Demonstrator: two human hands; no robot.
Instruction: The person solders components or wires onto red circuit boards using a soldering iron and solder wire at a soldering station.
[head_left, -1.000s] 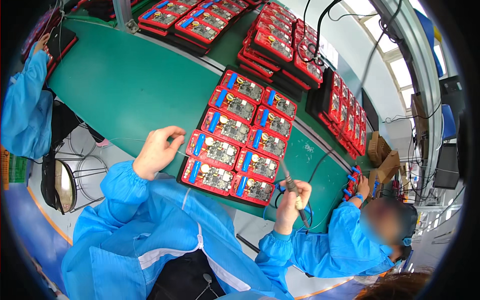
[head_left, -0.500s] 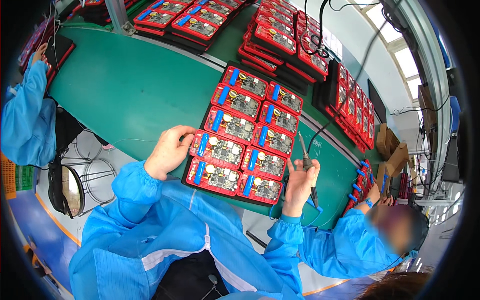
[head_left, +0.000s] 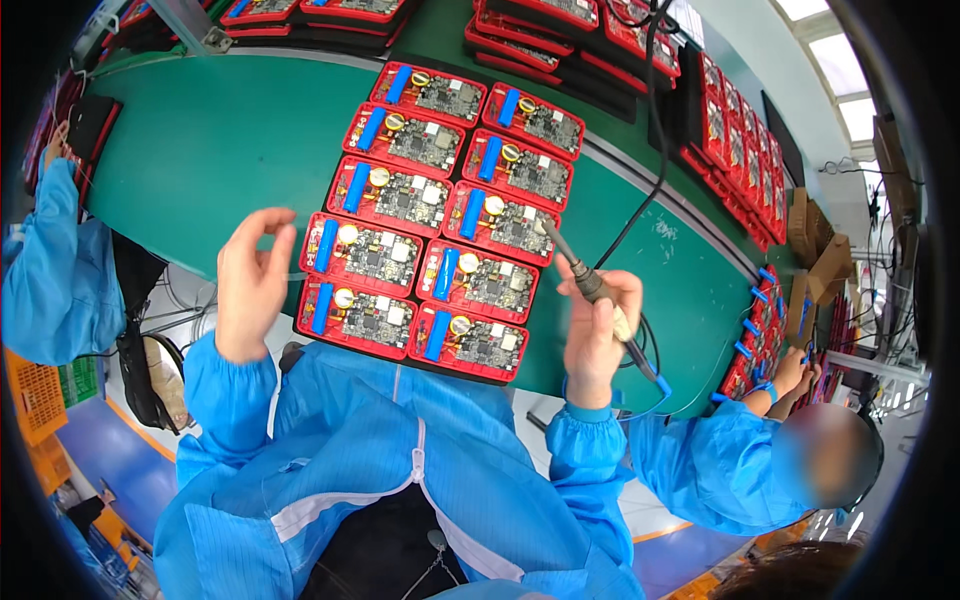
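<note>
Hands: right (head_left: 592, 325) gripping soldering iron (head_left: 592, 285), left (head_left: 250, 280) pinching wire (head_left: 290, 277)

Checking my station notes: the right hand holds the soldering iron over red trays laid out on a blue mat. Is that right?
Not quite: the mat is green, as the head view shows. The right hand does hold the soldering iron over the red trays.

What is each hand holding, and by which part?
The right hand grips a soldering iron by its handle, tip toward the boards. The left hand pinches a thin wire near its end.
</note>
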